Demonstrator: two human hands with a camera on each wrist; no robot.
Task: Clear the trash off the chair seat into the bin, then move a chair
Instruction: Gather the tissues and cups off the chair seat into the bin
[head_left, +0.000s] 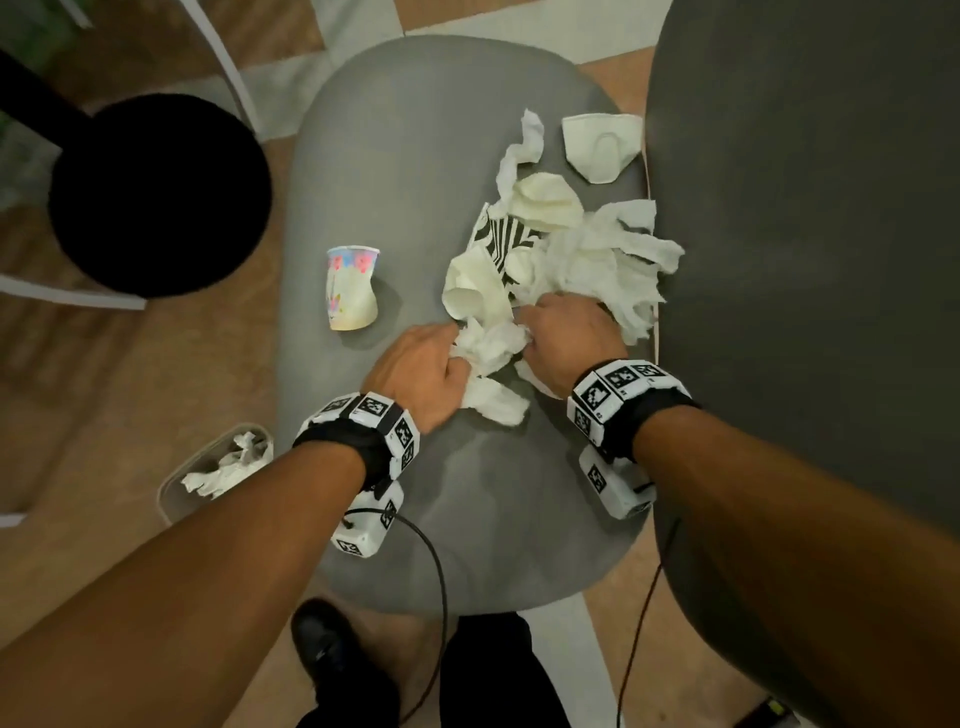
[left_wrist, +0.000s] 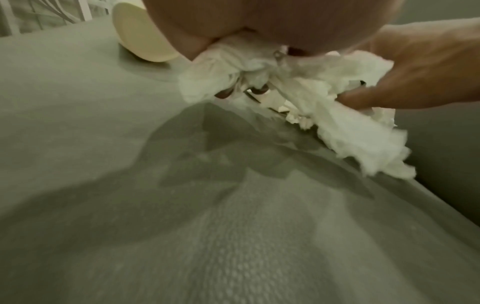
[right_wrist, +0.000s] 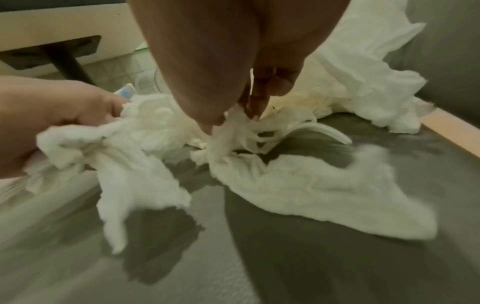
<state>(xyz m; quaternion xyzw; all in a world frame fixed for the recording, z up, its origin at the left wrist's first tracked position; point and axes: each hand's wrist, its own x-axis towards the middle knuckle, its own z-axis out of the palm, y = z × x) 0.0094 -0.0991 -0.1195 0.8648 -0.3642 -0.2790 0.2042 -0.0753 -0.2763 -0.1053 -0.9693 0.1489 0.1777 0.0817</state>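
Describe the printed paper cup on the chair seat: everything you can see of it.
The printed paper cup is white with pink and blue floral print near its rim. Its wall is dented and crumpled. It sits alone on the grey chair seat, apart from the tissue pile and forward of the left hand. Neither hand touches it. Whether it stands or lies tilted is unclear.

On the chair seat (head_left: 415, 171) a paper cup (head_left: 350, 288) lies left of a heap of tissues (head_left: 597, 260). A mask (head_left: 602, 145) lies behind the heap. The bin (head_left: 176, 493) stands on the floor, left of the seat, with tissues in it.
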